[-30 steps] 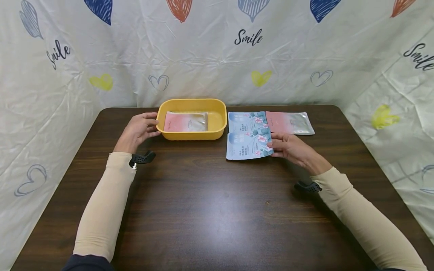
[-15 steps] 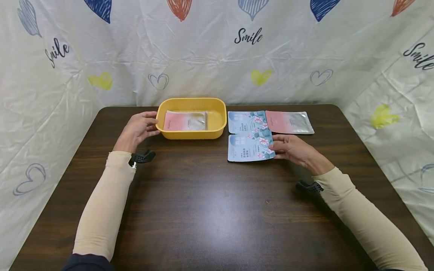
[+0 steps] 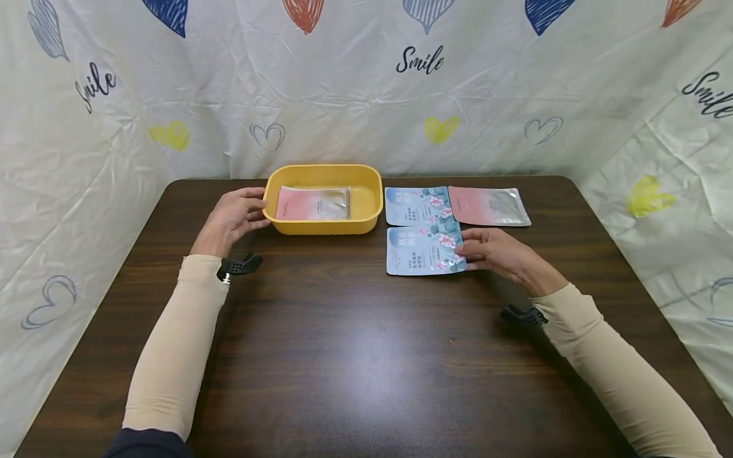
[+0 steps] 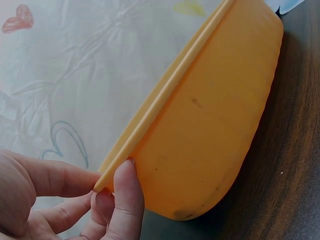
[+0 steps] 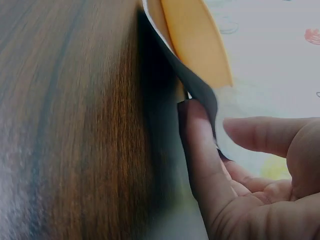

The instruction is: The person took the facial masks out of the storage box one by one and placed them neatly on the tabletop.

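A yellow plastic basket (image 3: 323, 227) stands at the back of the table with a pink-and-silver face mask sachet (image 3: 312, 203) lying inside. My left hand (image 3: 231, 216) holds its left end, thumb low against the outer wall (image 4: 200, 120) and fingers at the rim. My right hand (image 3: 492, 251) pinches the right edge of a light blue face mask sachet (image 3: 424, 251) printed with pink flowers. This sachet bends up between thumb and finger in the right wrist view. A second blue sachet (image 3: 409, 207) lies just behind, beside another pink-and-silver sachet (image 3: 489, 207).
The dark wooden table (image 3: 321, 356) stretches from the sachets toward me. Behind it hangs a white cloth (image 3: 343, 127) printed with hearts and words, also draped along both sides.
My right hand has drawn the front blue sachet slightly toward me and to the right, uncovering more of the blue one behind. My left hand stays at the basket.
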